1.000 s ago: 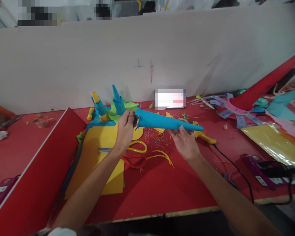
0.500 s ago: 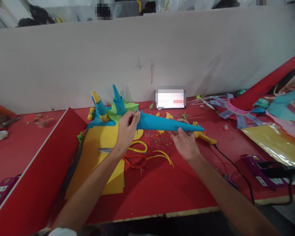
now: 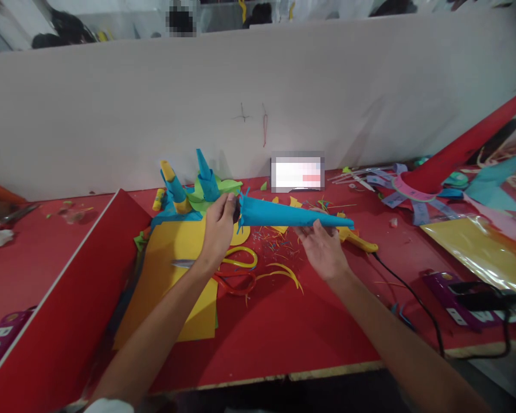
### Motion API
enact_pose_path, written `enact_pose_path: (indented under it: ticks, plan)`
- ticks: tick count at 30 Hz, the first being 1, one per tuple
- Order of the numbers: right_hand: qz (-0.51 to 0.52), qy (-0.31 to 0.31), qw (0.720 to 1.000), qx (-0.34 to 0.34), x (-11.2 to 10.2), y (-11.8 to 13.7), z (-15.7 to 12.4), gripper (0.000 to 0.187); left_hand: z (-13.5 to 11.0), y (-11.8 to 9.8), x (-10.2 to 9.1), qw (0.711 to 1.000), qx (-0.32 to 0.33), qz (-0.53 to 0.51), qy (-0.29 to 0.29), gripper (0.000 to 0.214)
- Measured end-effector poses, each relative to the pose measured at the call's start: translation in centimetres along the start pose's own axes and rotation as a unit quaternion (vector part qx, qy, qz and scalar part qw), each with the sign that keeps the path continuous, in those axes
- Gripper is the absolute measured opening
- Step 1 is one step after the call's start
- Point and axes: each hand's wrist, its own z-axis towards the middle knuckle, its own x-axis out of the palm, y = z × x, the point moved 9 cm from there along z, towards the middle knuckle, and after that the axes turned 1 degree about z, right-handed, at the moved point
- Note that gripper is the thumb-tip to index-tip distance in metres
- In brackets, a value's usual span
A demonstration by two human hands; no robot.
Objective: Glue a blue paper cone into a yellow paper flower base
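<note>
A long blue paper cone (image 3: 279, 212) lies across the air above the table, its tip to the right and its wide, fringed end to the left. My left hand (image 3: 219, 221) has its fingers closed at the fringed rim; the fingertips are partly hidden. Nearer the tip, my right hand (image 3: 322, 246) holds the cone from below, thumb on the near side and fingers behind it. Scissors with a yellow and a red handle (image 3: 241, 281) rest below the cone, partly on yellow paper sheets (image 3: 172, 287). Behind the tip is a yellow glue gun (image 3: 359, 240) with a black cord.
Blue, yellow and green paper pieces (image 3: 206, 180) stand at the back left. A phone (image 3: 297, 173) leans on the white partition (image 3: 155, 109). A red divider (image 3: 77, 281) borders the left. On the right are a red cone (image 3: 468, 143) and a purple box (image 3: 451, 298). Paper scraps litter the middle.
The cone has turned slightly, so its fringed wide end now shows. My left hand has shifted a little left at the rim; my right hand has hardly moved.
</note>
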Motion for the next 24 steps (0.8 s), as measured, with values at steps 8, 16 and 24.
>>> enact_pose_path:
  ticks: [8, 16, 24]
  plan:
    - [-0.009, 0.047, 0.999, -0.001, 1.5, 0.6, -0.3, 0.045, -0.1, -1.1, -0.3, 0.993, 0.055, 0.105, -0.006, 0.055]
    - [0.014, -0.015, 1.0, 0.002, -0.5, -0.4, 0.4, 0.037, -0.6, -1.4, 0.1, 0.996, 0.049, 0.073, -0.004, 0.044]
    - [-0.004, 0.02, 1.0, -0.005, 0.7, 0.4, -0.1, 0.04, 0.1, -0.3, -0.4, 0.998, 0.03, 0.056, -0.005, 0.059]
